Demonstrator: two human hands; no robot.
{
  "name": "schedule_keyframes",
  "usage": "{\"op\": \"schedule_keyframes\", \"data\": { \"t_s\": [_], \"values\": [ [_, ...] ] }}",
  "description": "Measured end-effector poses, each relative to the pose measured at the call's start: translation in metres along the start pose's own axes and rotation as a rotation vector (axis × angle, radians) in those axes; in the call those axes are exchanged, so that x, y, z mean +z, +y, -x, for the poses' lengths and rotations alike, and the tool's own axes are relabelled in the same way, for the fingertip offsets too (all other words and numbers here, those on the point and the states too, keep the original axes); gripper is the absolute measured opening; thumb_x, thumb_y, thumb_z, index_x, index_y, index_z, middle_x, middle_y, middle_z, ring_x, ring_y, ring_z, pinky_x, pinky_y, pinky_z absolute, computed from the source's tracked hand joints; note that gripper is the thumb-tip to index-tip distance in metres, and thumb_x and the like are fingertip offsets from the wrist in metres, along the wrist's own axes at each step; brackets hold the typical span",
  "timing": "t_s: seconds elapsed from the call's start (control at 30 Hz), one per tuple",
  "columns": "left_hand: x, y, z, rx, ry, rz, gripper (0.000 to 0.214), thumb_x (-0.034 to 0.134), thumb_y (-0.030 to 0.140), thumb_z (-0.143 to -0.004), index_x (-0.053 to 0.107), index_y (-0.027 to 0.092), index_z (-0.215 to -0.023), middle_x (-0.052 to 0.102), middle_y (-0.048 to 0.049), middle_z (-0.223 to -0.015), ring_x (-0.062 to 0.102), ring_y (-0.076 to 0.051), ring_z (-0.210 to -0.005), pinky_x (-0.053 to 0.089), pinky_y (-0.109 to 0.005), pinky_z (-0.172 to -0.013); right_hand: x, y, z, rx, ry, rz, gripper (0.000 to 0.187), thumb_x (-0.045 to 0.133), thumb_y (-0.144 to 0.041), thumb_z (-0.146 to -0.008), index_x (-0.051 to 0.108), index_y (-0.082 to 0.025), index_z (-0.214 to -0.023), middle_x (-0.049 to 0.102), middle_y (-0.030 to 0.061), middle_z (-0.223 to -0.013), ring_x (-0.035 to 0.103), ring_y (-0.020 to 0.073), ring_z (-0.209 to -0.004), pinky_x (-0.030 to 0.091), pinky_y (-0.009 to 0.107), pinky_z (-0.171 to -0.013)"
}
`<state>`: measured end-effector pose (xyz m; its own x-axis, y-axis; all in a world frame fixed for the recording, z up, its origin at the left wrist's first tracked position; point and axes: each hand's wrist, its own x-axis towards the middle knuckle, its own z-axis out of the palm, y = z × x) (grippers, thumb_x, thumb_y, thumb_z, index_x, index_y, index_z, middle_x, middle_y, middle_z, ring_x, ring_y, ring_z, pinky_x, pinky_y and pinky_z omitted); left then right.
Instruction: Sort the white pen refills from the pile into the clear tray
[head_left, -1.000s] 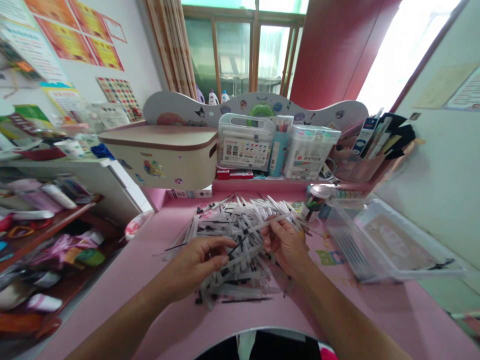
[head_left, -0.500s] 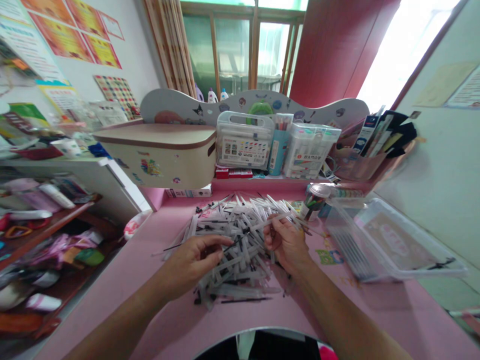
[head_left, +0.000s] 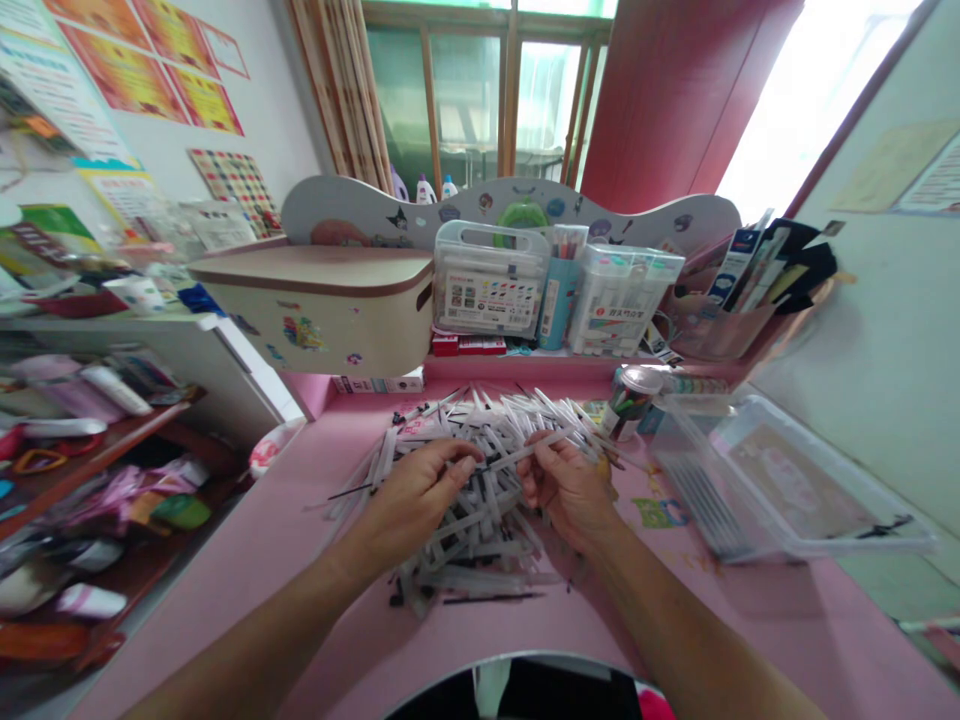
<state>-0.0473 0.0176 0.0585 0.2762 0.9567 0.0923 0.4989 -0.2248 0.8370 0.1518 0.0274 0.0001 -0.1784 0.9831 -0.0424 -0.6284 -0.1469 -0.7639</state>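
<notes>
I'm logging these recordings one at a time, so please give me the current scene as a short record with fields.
Right hand: pinches a whitish tube
Left hand: fingertips by the tube's left end; contact unclear
Pile: similar tubes mixed with thin black sticks
Surface: pink desk
Right of hands: clear box, lidded jar
Behind pile: cream bin, clear handled case, marker box

At our twelve o'clock lies a jumbled heap of whitish tubes [head_left: 480, 525]; we hold one tube [head_left: 513, 458] slanting toward two o'clock.
</notes>
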Motion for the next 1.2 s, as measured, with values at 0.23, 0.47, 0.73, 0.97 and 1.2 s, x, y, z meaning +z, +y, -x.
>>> {"op": "schedule_keyframes", "data": {
  "t_s": [0.23,0.47,0.73,0.97,1.2],
  "values": [
    [0.035,0.013,-0.031,0.030,0.247,0.378,0.039,0.042,0.047,-0.095,0.067,0.018,-0.099,0.069,-0.0077,-0.106,0.061,-0.022,-0.102,0.045,-0.035,-0.095,0.000,0.012,0.005,0.102,-0.141,-0.078,0.028,0.078,-0.033,-0.077,0.063,-0.018,-0.096,0.074,0.0037,-0.076,0.062,0.0100,-0.052,0.053,0.019,-0.047],
    [0.034,0.011,-0.044,0.063,0.357,0.726,0.031,0.051,0.044,-0.088,0.066,0.018,-0.095,0.068,-0.0078,-0.104,0.061,-0.019,-0.095,0.047,-0.030,-0.085,-0.004,0.006,0.002,0.148,-0.096,-0.200,0.026,0.079,-0.032,-0.077,0.064,-0.019,-0.094,0.072,0.0006,-0.073,0.063,0.0094,-0.053,0.052,0.017,-0.046],
    [-0.043,-0.062,-0.052,-0.195,0.294,-0.223,0.033,0.050,0.033,-0.078,0.070,0.018,-0.100,0.073,-0.0072,-0.098,0.066,-0.024,-0.087,0.050,-0.034,-0.083,-0.015,0.003,-0.006,0.200,-0.059,-0.323,0.021,0.077,-0.030,-0.080,0.064,-0.019,-0.090,0.077,0.0058,-0.092,0.073,0.0141,-0.070,0.061,0.022,-0.061],
    [-0.086,-0.129,-0.101,-0.181,0.192,-0.467,0.027,0.054,0.014,-0.060,0.073,0.019,-0.078,0.075,-0.0115,-0.104,0.064,-0.032,-0.109,0.042,-0.038,-0.102,-0.017,0.003,-0.006,0.227,-0.083,-0.348,0.020,0.077,-0.027,-0.080,0.065,-0.017,-0.091,0.078,0.0062,-0.089,0.074,0.0150,-0.067,0.062,0.022,-0.059],
    [-0.090,-0.167,-0.112,-0.107,0.087,-0.588,0.024,0.058,0.021,-0.068,0.077,0.019,-0.083,0.077,-0.0097,-0.097,0.068,-0.027,-0.098,0.047,-0.031,-0.094,-0.018,0.002,-0.007,0.207,-0.108,-0.342,0.022,0.078,-0.028,-0.079,0.066,-0.017,-0.092,0.078,0.0049,-0.087,0.074,0.0143,-0.066,0.061,0.019,-0.055]
  ]
}}
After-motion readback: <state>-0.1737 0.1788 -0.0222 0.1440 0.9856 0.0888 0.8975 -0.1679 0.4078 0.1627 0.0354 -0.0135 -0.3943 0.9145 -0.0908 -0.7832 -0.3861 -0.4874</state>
